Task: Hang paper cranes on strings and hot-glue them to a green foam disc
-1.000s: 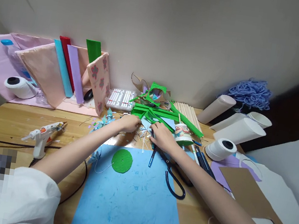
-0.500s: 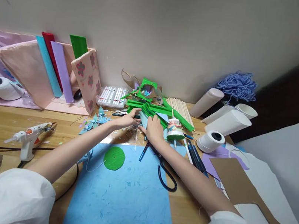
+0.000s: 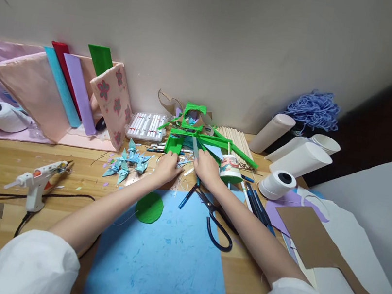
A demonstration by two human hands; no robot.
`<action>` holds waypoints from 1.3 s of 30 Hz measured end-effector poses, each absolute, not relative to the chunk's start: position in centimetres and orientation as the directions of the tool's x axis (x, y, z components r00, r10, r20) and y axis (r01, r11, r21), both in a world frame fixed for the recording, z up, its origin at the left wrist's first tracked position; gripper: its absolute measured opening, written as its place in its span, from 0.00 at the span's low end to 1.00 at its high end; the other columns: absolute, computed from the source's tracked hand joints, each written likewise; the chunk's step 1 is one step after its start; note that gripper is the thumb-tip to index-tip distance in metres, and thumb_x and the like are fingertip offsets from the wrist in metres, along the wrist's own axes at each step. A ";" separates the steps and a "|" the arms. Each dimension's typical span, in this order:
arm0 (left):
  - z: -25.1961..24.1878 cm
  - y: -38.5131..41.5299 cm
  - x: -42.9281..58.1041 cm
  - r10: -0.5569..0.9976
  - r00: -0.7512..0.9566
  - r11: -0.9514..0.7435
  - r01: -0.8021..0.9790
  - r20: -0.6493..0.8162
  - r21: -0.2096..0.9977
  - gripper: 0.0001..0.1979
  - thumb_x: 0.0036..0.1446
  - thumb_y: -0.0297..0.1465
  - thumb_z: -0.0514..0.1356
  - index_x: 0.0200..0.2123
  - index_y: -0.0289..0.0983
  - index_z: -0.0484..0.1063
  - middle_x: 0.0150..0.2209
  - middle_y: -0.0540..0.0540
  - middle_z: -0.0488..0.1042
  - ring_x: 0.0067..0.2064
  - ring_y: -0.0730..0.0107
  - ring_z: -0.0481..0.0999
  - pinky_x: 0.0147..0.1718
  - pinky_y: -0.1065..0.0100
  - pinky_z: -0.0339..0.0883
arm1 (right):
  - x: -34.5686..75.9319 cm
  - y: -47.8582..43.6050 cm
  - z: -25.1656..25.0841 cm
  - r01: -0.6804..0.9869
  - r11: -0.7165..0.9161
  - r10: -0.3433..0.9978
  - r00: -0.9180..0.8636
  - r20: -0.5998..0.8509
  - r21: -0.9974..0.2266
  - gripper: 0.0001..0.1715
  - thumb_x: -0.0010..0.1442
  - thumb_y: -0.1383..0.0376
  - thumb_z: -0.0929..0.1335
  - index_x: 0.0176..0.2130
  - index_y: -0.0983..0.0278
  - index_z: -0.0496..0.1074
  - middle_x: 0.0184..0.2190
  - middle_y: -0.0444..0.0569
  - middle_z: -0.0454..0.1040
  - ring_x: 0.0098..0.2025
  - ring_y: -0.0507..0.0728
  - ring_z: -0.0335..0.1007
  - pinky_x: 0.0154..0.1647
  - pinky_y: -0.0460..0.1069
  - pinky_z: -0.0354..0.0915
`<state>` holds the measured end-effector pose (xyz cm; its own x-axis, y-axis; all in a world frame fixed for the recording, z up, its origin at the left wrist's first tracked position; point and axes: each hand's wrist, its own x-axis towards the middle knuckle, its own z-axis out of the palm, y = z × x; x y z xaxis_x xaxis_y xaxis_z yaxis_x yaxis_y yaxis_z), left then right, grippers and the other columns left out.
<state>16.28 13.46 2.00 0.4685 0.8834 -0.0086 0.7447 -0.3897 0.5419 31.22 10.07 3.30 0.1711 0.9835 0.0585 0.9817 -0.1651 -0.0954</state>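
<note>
My left hand (image 3: 168, 167) rests on the wooden table just beyond a blue paper sheet (image 3: 161, 255), fingers curled among small paper scraps; what it holds is too small to name. My right hand (image 3: 207, 167) is beside it, fingers pinched on a thin pale-blue paper strip (image 3: 195, 148) that points up toward a heap of green paper strips (image 3: 197, 140). A green paper disc (image 3: 150, 207) lies on the blue sheet, partly under my left forearm. Black-handled scissors (image 3: 216, 219) and a blue pen (image 3: 187, 196) lie by my right wrist.
Blue folded paper pieces (image 3: 125, 162) lie left of my hands. A glue gun (image 3: 38, 182) with its cable is further left. A marker case (image 3: 146, 126), wooden sticks (image 3: 235, 140), a small cup (image 3: 230, 168), tape rolls (image 3: 277, 185), white cups (image 3: 302, 160), brown card (image 3: 317, 244) and rolled papers (image 3: 61, 87) surround.
Both hands drew back from the green heap toward me. My right hand now holds a thin pale-blue strip. My left forearm now covers part of the green disc.
</note>
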 end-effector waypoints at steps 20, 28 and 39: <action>1.7 14.1 20.0 0.532 0.842 -0.841 0.512 0.095 0.176 0.15 0.62 0.33 0.46 0.46 0.34 0.67 0.46 0.40 0.69 0.48 0.63 0.68 0.47 0.63 0.61 | 32.6 9.5 3.4 0.954 -0.255 0.958 0.272 0.093 -0.160 0.09 0.64 0.67 0.58 0.42 0.69 0.63 0.41 0.55 0.71 0.42 0.58 0.69 0.39 0.48 0.59; 3.5 14.0 17.6 0.513 0.857 -0.857 0.507 0.047 0.094 0.16 0.63 0.32 0.45 0.36 0.34 0.71 0.35 0.40 0.73 0.39 0.61 0.71 0.43 0.61 0.60 | 33.1 9.8 3.6 0.950 -0.250 0.956 0.272 0.106 -0.189 0.08 0.63 0.67 0.59 0.41 0.67 0.64 0.40 0.54 0.72 0.43 0.57 0.69 0.39 0.47 0.58; 3.0 15.6 18.5 0.620 0.777 -0.784 0.615 0.108 0.081 0.14 0.61 0.31 0.47 0.35 0.34 0.71 0.41 0.39 0.68 0.45 0.59 0.64 0.44 0.60 0.57 | 33.1 9.7 3.6 0.956 -0.226 0.962 0.249 0.110 -0.189 0.08 0.63 0.67 0.59 0.40 0.67 0.64 0.39 0.53 0.72 0.41 0.57 0.69 0.37 0.47 0.58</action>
<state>18.48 15.55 3.02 0.7770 0.6202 0.1075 0.6149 -0.7844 0.0811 33.11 9.74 3.62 0.2493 0.9622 0.1097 0.9556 -0.2261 -0.1891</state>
